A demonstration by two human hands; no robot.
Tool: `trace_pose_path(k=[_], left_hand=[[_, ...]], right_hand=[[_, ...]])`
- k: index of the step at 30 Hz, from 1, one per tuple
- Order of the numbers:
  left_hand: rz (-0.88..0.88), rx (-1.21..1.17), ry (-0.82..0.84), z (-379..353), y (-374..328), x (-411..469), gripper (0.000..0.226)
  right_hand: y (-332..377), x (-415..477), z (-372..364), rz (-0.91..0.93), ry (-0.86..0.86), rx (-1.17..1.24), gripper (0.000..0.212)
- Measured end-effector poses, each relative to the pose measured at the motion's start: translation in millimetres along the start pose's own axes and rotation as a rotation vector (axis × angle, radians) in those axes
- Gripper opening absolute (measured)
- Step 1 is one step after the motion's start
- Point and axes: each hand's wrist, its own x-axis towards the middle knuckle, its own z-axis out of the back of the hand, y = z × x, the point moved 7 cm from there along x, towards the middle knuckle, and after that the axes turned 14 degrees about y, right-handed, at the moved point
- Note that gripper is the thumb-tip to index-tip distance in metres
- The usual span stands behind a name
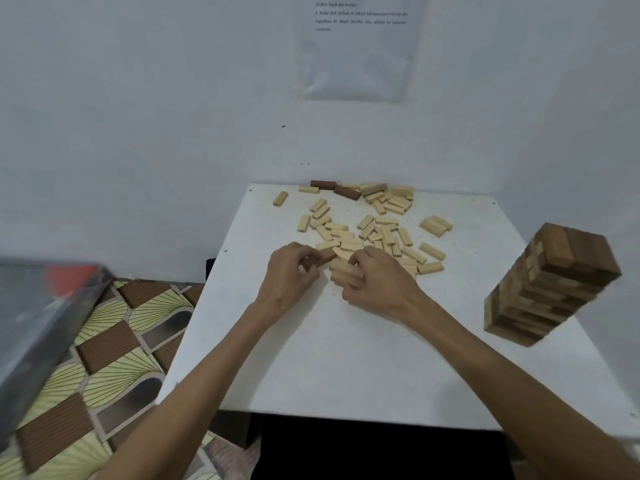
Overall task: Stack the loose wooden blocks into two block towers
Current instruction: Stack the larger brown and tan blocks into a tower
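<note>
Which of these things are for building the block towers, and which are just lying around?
For the towers: loose light blocks; dark blocks at the back; built tower; left hand gripping a brown block; right hand gripping pale blocks; white table.

Just lying about: paper on the wall; patterned mat; grey box at left.

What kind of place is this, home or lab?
Probably a room in a home: small white table against a plain wall, patterned floor mat beside it, printed sheet stuck up above.
</note>
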Motion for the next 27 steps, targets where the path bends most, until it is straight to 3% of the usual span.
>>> trace_pose_path(k=[8,11,15,17,23,27], left_hand=[[-0.012,0.013,0.039,-28.1,-7.2,-46.5,0.025],[-0.044,0.018,0.058,-29.0,-12.0,-49.9,0.027],[0.002,0.07,0.212,-37.6,-15.4,-53.0,0.079],[-0.017,0.118,0.293,-44.9,-21.2,-52.4,0.092],[-0.081,0.093,0.371,-51.8,-29.6,-44.9,0.077],[-0.065,0.276,0.394,-47.4,-30.0,-41.4,0.092]], right_hand=[[6.9,-47.1,-27.6,0.075,0.058,-0.002,0.037],[5.3,-53.0,-25.8,0.087,0.062,0.048,0.047],[-5.3,-59.6,-23.9,0.06,0.04,-0.014,0.068],[-9.6,-61.7,-25.0,0.036,0.067,-0.013,0.069],[-15.0,-59.3,-26.3,-0.018,0.165,0.114,0.082],[-15.3,-51.5,-23.7,0.007,0.254,0.105,0.075]])
